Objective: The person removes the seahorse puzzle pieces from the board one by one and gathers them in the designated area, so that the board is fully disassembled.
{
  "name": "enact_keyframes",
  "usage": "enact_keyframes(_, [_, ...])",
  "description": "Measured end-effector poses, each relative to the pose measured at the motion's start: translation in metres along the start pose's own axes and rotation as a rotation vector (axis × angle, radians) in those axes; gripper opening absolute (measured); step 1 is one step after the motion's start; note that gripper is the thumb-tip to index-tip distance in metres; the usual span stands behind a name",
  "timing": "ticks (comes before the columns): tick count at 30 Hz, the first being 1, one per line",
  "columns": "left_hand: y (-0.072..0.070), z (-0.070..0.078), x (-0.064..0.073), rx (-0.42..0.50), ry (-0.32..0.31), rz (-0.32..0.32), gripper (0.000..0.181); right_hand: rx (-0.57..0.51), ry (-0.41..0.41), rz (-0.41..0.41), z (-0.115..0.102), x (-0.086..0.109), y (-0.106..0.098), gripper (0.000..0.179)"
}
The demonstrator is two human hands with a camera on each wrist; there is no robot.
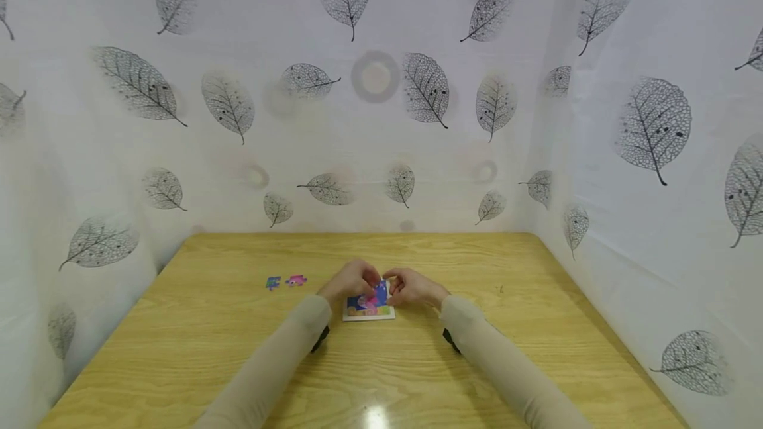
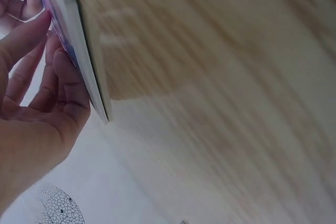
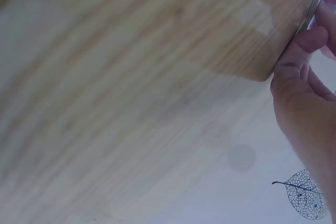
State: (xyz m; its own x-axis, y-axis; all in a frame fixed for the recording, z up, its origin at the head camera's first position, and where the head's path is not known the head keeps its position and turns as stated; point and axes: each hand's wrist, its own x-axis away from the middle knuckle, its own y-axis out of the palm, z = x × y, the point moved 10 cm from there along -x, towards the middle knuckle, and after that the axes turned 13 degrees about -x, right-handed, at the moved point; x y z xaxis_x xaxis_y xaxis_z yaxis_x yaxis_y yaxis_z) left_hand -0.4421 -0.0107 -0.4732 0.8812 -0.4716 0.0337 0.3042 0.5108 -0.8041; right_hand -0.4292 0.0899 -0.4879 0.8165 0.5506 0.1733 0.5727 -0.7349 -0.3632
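Note:
A small jigsaw puzzle point(image 1: 371, 311) in a white-edged tray lies on the table in front of me, with a pink figure on a blue ground. My left hand point(image 1: 354, 278) reaches over its upper left part, fingers bent, thumb tip at the picture's surface in the left wrist view. I cannot tell whether a piece is between those fingers. At the right side, my right hand point(image 1: 415, 288) holds the tray's edge point(image 3: 311, 11) with bent fingers and thumb. Two loose puzzle pieces, a blue-green one point(image 1: 273, 283) and a pink one point(image 1: 296, 280), lie left of the tray.
The wooden table point(image 1: 238, 363) has light grain and reaches back to a white curtain point(image 1: 381, 144) printed with dark leaves. This curtain also hangs along both sides. Each forearm wears a light sleeve, with a dark band near the wrist.

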Motion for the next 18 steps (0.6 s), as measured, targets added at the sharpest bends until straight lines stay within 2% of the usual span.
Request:
enact_keyframes(8, [0.0020, -0.0030, 0.0004, -0.004, -0.058, -0.010, 0.023, 0.000, 0.012, 0.010, 0.0015, -0.0011, 0.0013, 0.061])
enact_keyframes(14, [0.0025, -0.0061, -0.0007, -0.006, -0.098, -0.009, 0.036, 0.007, 0.013, 0.010, 0.0016, -0.0012, 0.0008, 0.062])
enact_keyframes(18, [0.0018, -0.0048, -0.0015, -0.020, -0.094, -0.010, 0.039, 0.014, 0.015, 0.010, 0.0017, -0.0009, 0.0005, 0.062])
